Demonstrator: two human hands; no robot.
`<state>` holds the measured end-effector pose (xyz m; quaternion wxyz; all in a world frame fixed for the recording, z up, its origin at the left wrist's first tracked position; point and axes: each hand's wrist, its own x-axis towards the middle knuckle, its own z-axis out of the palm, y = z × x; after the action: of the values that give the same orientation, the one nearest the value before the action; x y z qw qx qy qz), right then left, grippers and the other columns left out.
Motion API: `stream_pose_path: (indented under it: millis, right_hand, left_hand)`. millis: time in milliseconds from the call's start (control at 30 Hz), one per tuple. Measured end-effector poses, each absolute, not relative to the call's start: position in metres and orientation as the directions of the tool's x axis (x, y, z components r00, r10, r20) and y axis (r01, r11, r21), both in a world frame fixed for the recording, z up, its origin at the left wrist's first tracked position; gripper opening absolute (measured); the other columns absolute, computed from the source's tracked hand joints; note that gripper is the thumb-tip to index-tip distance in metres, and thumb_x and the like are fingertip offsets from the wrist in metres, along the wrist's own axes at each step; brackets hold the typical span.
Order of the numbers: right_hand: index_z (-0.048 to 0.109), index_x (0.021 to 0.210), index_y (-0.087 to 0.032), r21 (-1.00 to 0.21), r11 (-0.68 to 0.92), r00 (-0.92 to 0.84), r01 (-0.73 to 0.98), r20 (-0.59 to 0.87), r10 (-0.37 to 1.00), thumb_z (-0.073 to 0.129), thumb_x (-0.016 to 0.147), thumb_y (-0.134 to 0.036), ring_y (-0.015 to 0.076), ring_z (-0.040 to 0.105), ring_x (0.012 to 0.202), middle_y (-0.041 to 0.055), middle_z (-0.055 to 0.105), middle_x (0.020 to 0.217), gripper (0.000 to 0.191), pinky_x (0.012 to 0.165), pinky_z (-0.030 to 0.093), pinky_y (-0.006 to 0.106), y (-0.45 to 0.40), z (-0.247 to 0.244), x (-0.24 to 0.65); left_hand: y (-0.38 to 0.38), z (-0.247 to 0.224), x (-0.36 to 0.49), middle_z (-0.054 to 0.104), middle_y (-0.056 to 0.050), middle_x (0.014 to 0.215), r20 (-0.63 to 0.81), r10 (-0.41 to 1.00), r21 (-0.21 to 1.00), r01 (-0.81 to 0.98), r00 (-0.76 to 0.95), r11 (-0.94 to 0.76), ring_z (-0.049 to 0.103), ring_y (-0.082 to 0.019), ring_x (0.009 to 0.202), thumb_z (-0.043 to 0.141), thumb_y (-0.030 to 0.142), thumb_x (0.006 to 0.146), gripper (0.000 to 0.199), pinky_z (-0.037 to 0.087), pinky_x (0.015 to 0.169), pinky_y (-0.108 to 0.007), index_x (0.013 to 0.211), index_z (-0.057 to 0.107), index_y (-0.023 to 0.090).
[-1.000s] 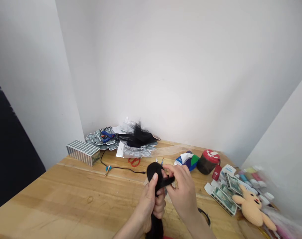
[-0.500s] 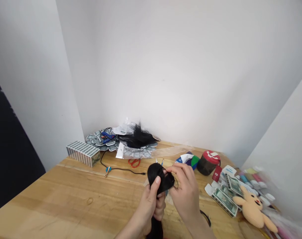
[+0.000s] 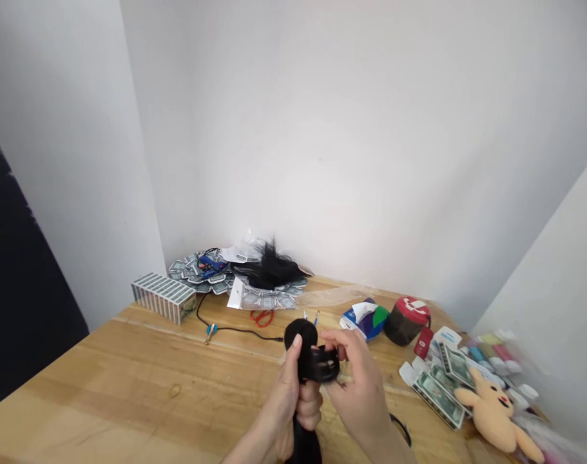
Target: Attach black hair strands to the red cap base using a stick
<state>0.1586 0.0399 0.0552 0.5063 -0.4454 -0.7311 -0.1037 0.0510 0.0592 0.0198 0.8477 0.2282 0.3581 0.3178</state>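
My left hand is wrapped round a bundle of black hair, thumb up along its rounded top. Below the fist the hair hangs down toward the bottom of the view. To its right my right hand has its fingers curled at a loop of the strands that sticks out sideways, with gaps showing between the locks. The exact fingertip hold is partly hidden by the hair.
Behind lie loose black hair on plastic wrapping, red-handled scissors, a black cable and a row of small boxes. At right are a red-lidded container, a blue-white pack, banknote-print boxes and a peach plush toy.
The loop of hair at my right fingers has spread into separate locks and sits slightly lower. My right hand has turned and dropped a little. My left hand keeps its grip.
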Motion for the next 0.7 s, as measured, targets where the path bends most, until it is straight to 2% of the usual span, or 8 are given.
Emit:
stream_pose_path:
  millis: [100,300,400,600,700]
  right_hand:
    - [0.061,0.101,-0.020,-0.257,0.579,-0.135,0.774,0.826,0.547,0.050,0.076,-0.004,0.0177,0.058,0.064,-0.0001,0.062,0.071,0.032,0.058,0.051,0.029,0.037,0.056,0.159]
    - [0.063,0.096,-0.019,-0.180,0.531,-0.139,0.828,0.852,0.505,0.052,0.087,-0.009,0.0199,0.059,0.067,0.0033,0.068,0.076,0.017,0.062,0.046,0.033,0.038,0.051,0.161]
    - [0.063,0.087,-0.020,-0.155,0.511,-0.134,0.846,0.865,0.483,0.055,0.090,-0.016,0.0189,0.056,0.062,0.0018,0.066,0.069,0.009,0.059,0.042,0.032,0.038,0.050,0.158]
    - [0.054,0.068,-0.021,-0.091,0.490,-0.151,0.867,0.889,0.433,0.059,0.091,-0.024,0.0166,0.048,0.053,-0.0014,0.055,0.054,0.024,0.053,0.034,0.030,0.037,0.054,0.149]
    - [0.049,0.064,-0.022,-0.011,0.524,-0.224,0.852,0.896,0.383,0.059,0.092,-0.025,0.0149,0.049,0.052,-0.0030,0.056,0.052,0.030,0.054,0.035,0.030,0.036,0.055,0.148]
  left_hand:
    - [0.058,0.024,0.050,0.014,0.012,0.028,-0.440,0.732,0.620,-0.413,0.521,0.667,0.008,0.000,0.028,0.047,0.089,0.057,0.075,0.002,0.034,-0.019,0.041,0.015,0.024]
    - [0.055,0.026,0.049,0.017,0.014,0.030,-0.385,0.773,0.628,-0.471,0.504,0.620,0.009,0.000,0.030,0.062,0.084,0.046,0.073,0.001,0.035,-0.018,0.047,0.022,0.023]
    - [0.054,0.024,0.050,0.017,0.014,0.030,-0.373,0.768,0.612,-0.484,0.521,0.625,0.009,0.000,0.030,0.069,0.080,0.042,0.075,0.001,0.034,-0.018,0.049,0.020,0.023]
    - [0.057,0.020,0.048,0.016,0.015,0.030,-0.369,0.713,0.531,-0.494,0.596,0.688,0.007,0.002,0.030,0.068,0.081,0.038,0.078,0.002,0.033,-0.016,0.048,0.017,0.023]
    - [0.059,0.020,0.044,0.015,0.015,0.030,-0.376,0.692,0.493,-0.499,0.616,0.713,0.006,0.002,0.031,0.068,0.080,0.041,0.078,0.004,0.032,-0.014,0.047,0.015,0.023]
